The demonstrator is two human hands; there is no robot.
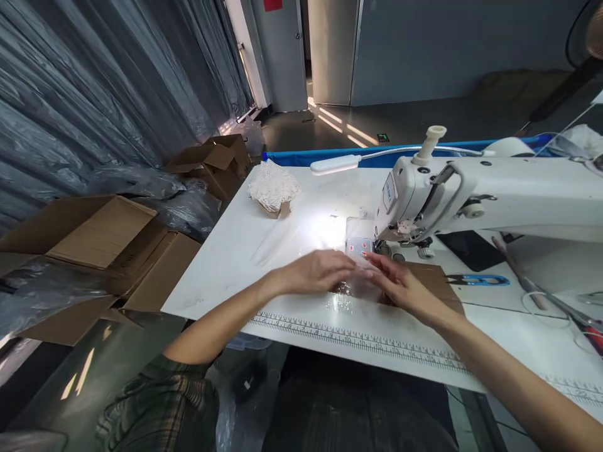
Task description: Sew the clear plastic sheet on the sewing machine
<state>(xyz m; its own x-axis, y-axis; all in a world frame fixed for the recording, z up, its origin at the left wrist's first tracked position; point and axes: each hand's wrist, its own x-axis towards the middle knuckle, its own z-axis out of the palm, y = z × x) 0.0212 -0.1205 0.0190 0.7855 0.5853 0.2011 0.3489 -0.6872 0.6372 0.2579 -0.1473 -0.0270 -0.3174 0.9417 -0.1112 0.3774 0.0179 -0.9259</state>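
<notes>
A see-through plastic piece (pixel 363 284) lies between my hands, just in front of the sewing machine (pixel 400 194). My left hand (pixel 325 271) comes in from the left, its fingers closed on the plastic's left edge. From the right, my right hand (pixel 393 279) pinches the same piece between thumb and fingers, close to the needle area. Beyond the fingertips, small red marks show on the metal plate (pixel 360 243) by the presser foot. Part of the plastic is hidden by my fingers, and glare blurs its outline.
A heap of white strings (pixel 273 185) sits at the table's far left. Blue thread snips (pixel 478 280) lie to the right, beside brown card (pixel 431 279). A lamp (pixel 335 165) hangs over the white table (pixel 221 251). Open cardboard boxes (pixel 160 270) stand left on the floor.
</notes>
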